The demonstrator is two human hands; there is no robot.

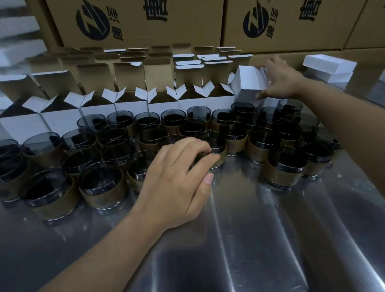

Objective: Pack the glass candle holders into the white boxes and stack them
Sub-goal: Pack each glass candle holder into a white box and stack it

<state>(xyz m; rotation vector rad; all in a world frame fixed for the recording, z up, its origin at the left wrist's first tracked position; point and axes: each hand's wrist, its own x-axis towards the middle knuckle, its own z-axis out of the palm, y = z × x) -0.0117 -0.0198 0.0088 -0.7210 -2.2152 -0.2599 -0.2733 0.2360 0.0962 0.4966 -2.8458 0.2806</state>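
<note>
Row of open white boxes (130, 109), insides dark, glass candle holders (99, 183) crowded on bench (260, 232) just before the row, left hand (178, 182) with fingers curled on front holder (216, 144), right hand (280, 79) with fingers grasping closed white box (248, 81) at row's right end

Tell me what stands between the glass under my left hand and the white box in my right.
More glasses stand crowded between the glass and the box; nothing blocks the left hand, which touches it.

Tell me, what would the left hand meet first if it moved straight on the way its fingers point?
Most likely the glass candle holder with the brown sleeve, directly ahead of the left hand; the curled fingers seem to touch it, though depth is unclear.
</note>
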